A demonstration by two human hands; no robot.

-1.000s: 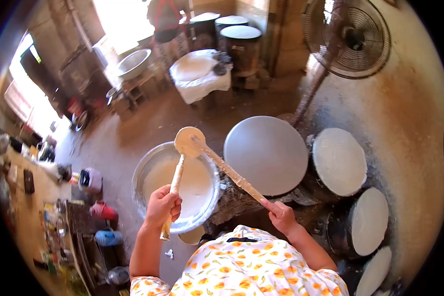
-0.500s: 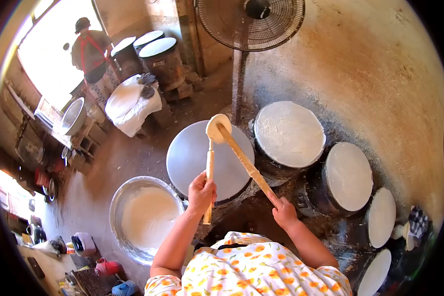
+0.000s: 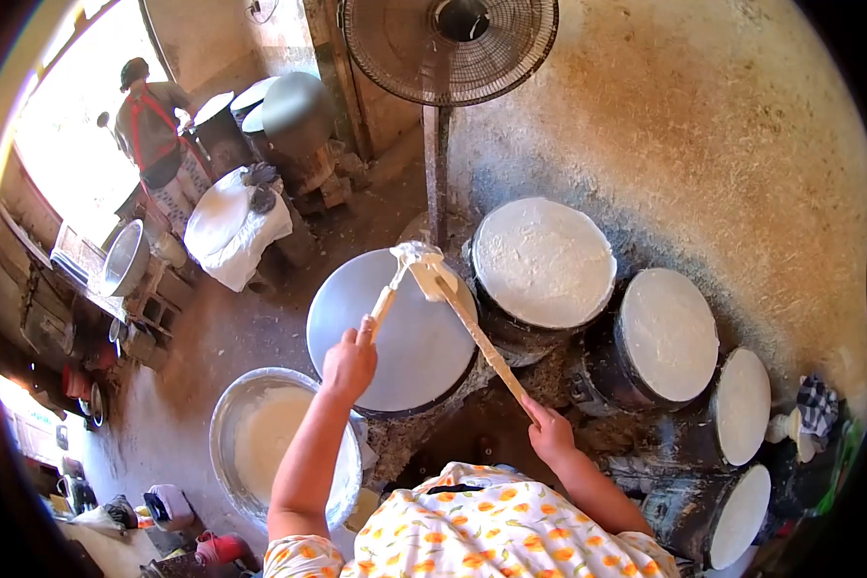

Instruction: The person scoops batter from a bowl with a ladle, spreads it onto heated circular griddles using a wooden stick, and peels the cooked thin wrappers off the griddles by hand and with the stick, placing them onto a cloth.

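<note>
My left hand [image 3: 350, 366] is closed round the wooden handle of a ladle [image 3: 383, 306]. White batter [image 3: 414, 252] covers the ladle's head. In my right hand [image 3: 551, 433] is the lower end of a long wooden paddle [image 3: 486, 344], which slants up to the left. Its flat end [image 3: 435, 279] meets the batter-coated ladle head, and the two tools form a peak. Beneath them lies a smooth grey round griddle [image 3: 395, 337], its top bare of batter. A wide metal basin [image 3: 223, 462] holding pale batter [image 3: 270, 438] stands at the lower left, below my left forearm.
Several drums with white-coated tops [image 3: 544, 262] curve along the wall to the right. A standing fan [image 3: 450, 48] is behind the griddle. At the back left, a person [image 3: 154, 125] stands by more drums and a cloth-covered stand [image 3: 236, 231]. Another metal basin [image 3: 125, 258] sits left.
The ladle has tilted, and its head now carries messy white batter against the paddle's end. Both hands remain closed on their handles. At the back, one drum's white top now appears grey and raised.
</note>
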